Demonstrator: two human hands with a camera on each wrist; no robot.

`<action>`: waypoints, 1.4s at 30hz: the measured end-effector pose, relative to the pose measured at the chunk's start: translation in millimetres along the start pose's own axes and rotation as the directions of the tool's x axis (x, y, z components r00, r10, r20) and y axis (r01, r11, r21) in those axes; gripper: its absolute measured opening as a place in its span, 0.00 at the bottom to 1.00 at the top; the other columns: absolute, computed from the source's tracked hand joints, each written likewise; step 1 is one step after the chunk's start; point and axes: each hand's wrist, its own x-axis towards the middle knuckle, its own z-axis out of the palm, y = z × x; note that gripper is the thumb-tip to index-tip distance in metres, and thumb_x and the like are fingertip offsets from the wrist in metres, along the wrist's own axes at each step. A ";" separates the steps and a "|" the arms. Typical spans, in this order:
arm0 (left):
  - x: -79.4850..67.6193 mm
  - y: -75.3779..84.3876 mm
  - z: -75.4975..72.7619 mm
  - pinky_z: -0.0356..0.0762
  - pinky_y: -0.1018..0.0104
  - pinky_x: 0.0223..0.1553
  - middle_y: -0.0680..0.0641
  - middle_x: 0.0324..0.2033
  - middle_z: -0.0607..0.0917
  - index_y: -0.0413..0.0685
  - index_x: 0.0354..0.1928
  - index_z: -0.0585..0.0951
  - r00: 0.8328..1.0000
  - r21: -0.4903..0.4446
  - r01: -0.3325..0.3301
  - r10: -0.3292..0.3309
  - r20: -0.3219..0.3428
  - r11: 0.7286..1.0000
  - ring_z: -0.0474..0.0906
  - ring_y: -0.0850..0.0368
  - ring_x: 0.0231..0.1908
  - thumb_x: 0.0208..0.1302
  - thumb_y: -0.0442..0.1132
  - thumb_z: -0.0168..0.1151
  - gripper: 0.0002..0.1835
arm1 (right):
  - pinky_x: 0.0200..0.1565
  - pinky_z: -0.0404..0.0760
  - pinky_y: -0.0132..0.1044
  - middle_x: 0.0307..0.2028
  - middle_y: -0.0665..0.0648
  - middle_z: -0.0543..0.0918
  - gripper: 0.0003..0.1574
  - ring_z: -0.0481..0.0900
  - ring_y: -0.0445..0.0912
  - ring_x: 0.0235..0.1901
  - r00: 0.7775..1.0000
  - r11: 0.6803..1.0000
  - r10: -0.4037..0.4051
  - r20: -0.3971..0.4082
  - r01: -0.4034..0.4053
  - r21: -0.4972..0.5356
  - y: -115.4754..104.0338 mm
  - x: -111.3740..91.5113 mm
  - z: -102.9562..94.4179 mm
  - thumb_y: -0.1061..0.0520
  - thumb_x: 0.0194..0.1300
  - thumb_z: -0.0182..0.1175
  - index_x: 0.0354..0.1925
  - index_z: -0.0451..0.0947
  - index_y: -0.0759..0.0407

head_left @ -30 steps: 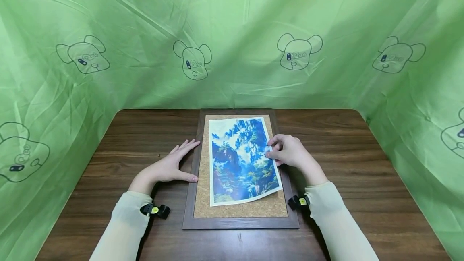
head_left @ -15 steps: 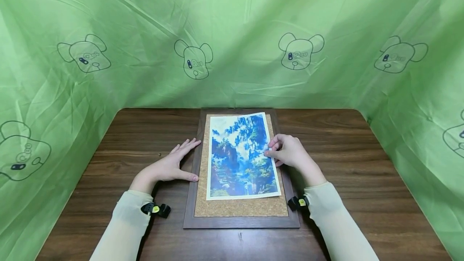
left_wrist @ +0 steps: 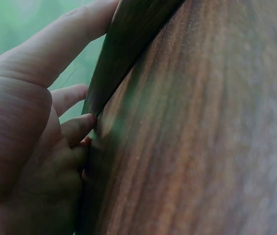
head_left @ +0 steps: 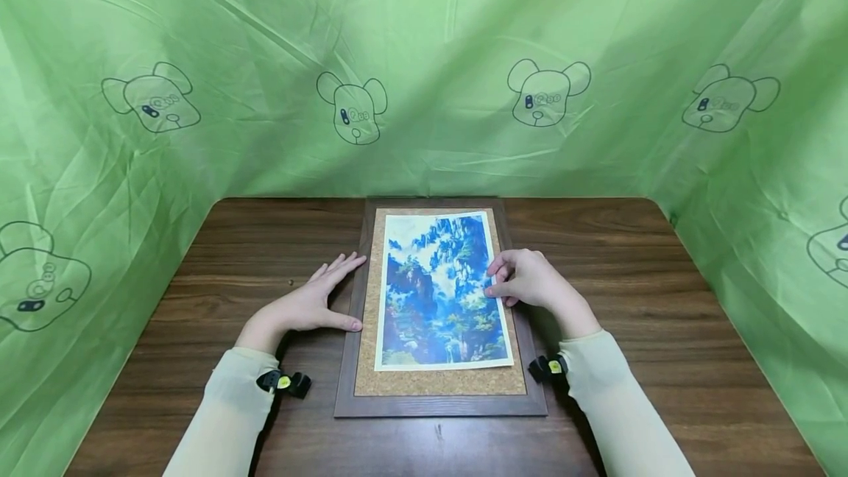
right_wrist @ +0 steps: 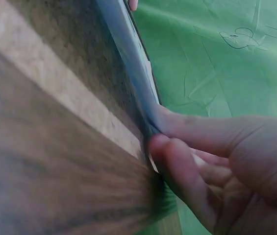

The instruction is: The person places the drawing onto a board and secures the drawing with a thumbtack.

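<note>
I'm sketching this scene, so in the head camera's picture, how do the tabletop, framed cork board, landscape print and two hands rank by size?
Largest to smallest:
1. Tabletop
2. Framed cork board
3. Landscape print
4. Left hand and right hand: too alike to rank.

On the green cloth before me I see outlined animal heads, several bearing short rounded lettering. It seems to start with a Q; the remaining characters I cannot read for certain. A dark blue capsule-shaped mark sits beside it. On my left strap and right strap I find yellow-green labels, their dark marks too small for me to read.
</note>
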 end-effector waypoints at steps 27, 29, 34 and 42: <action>-0.5 -2.0 -1.7 0.30 0.31 0.82 0.41 0.88 0.47 0.59 0.90 0.51 0.999 -0.004 -0.041 0.041 -0.010 0.999 0.33 0.34 0.86 0.58 0.63 0.83 0.66 | 0.32 0.91 0.42 0.32 0.58 0.83 0.14 0.89 0.49 0.26 0.993 0.998 -0.024 0.112 0.030 -0.053 -6.2 -4.8 -4.7 0.61 0.68 0.78 0.47 0.84 0.63; -1.4 -2.3 -1.4 0.30 0.30 0.82 0.41 0.88 0.47 0.59 0.90 0.51 0.999 -0.004 -0.043 0.043 -0.010 0.999 0.33 0.35 0.86 0.59 0.63 0.83 0.66 | 0.33 0.91 0.42 0.32 0.58 0.83 0.14 0.89 0.49 0.26 0.993 0.998 -0.017 0.119 0.024 -0.055 -5.9 -4.5 -4.1 0.61 0.69 0.78 0.47 0.83 0.63; -1.0 1.7 -1.3 0.30 0.31 0.82 0.40 0.88 0.47 0.57 0.90 0.51 0.999 -0.016 -0.040 0.040 -0.004 0.999 0.33 0.35 0.86 0.58 0.62 0.83 0.67 | 0.33 0.91 0.41 0.32 0.59 0.82 0.14 0.89 0.49 0.26 0.992 0.999 0.007 0.124 0.000 -0.053 -4.7 -5.7 -2.5 0.60 0.69 0.78 0.46 0.83 0.63; 0.5 2.4 -1.2 0.29 0.31 0.82 0.40 0.88 0.46 0.56 0.90 0.51 0.999 -0.015 -0.042 0.042 0.000 0.999 0.33 0.32 0.86 0.58 0.62 0.84 0.67 | 0.32 0.91 0.42 0.30 0.58 0.82 0.14 0.88 0.49 0.25 0.992 0.998 -0.001 0.127 0.010 -0.067 -4.7 -7.4 -3.7 0.59 0.69 0.78 0.46 0.83 0.62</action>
